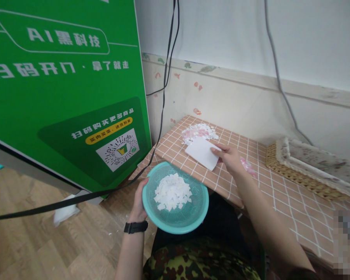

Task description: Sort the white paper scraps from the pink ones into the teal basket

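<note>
My left hand [140, 200] grips the rim of a turquoise plastic colander [202, 208] over my lap, just below the table edge. A heap of small white paper scraps [173, 191] lies in the bottom of it. Between the thumb and fingers of my right hand [228, 156] is a sheet of white card [202, 153], held flat and low over the table. Right behind the card sits a pile of white and pink paper scraps [200, 132]. A few pink scraps [247, 166] show beyond my right wrist, partly hidden by it.
The table wears a brown checked cloth [286, 198]. On its right stands a wicker basket [309, 171] with a fabric lining. A green cabinet [67, 93] rises at the left, and a black cable [163, 101] hangs before the wall. A white bag [65, 212] lies on the floor.
</note>
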{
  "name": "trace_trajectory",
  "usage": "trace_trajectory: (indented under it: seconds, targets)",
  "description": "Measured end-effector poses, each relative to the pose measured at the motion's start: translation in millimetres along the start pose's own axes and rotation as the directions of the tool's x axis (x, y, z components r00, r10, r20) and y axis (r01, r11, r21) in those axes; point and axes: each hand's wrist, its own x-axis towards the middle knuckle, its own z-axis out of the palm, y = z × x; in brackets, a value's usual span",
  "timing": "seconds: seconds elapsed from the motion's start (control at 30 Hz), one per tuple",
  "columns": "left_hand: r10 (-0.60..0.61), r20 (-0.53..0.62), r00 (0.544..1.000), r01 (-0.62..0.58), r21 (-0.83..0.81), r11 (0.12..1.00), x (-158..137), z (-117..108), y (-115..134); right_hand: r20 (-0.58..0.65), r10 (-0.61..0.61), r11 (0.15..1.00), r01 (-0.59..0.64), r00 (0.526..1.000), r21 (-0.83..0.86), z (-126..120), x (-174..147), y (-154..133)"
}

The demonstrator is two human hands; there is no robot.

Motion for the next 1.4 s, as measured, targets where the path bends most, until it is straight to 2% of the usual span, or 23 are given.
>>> trace_trajectory:
  seconds: [0.07, 0.17, 0.37, 0.5, 0.77, 1.0, 1.13, 1.27, 1.4]
  targets:
    - [0.001, -0.007, 1.000, -0.001, -0.008, 1.000, -0.9, 1.1, -0.1, -0.170, -0.051, 0.998, 0.045, 0.984, -0.038, -10.0, 8.2, 1.0]
    - [-0.016, -0.021, 1.000, 0.016, -0.012, 1.000, -2.1, 3.0, -0.6, -0.237, -0.114, 0.988, 0.085, 0.965, -0.130, -17.8, 15.1, 5.0]
    - [-0.064, 0.021, 0.998, 0.064, -0.035, 0.997, -1.6, -0.2, -2.6, -0.192, -0.218, 0.952, 0.165, 0.957, -0.259, -5.1, 10.3, 12.0]
    - [-0.058, 0.007, 0.998, 0.058, -0.027, 0.998, -1.2, -0.4, -2.4, -0.175, -0.259, 0.932, 0.198, 0.950, -0.303, 1.9, 3.6, 7.8]
    - [0.008, -0.071, 0.997, -0.008, -0.004, 1.000, -3.8, 4.9, -1.0, -0.193, -0.358, 0.789, 0.186, 0.913, -0.585, -1.6, -7.2, -1.4]
    - [0.007, -0.075, 0.997, -0.007, 0.005, 1.000, -4.4, 5.4, -0.6, -0.134, -0.408, 0.721, 0.228, 0.903, -0.655, 12.7, -24.3, -10.2]
    - [0.016, -0.046, 0.999, -0.017, -0.008, 1.000, -4.0, 4.8, -0.8, -0.117, -0.444, 0.643, 0.225, 0.888, -0.732, 16.4, -29.3, -11.1]
    - [0.013, -0.070, 0.997, -0.013, -0.004, 1.000, -4.6, 5.3, -0.8, -0.114, -0.459, 0.564, 0.190, 0.881, -0.803, 15.5, -31.9, -12.4]
    - [0.006, -0.040, 0.999, -0.006, -0.012, 1.000, -5.3, 5.9, -1.2, -0.088, -0.460, 0.568, 0.217, 0.883, -0.794, 19.9, -30.9, -12.9]
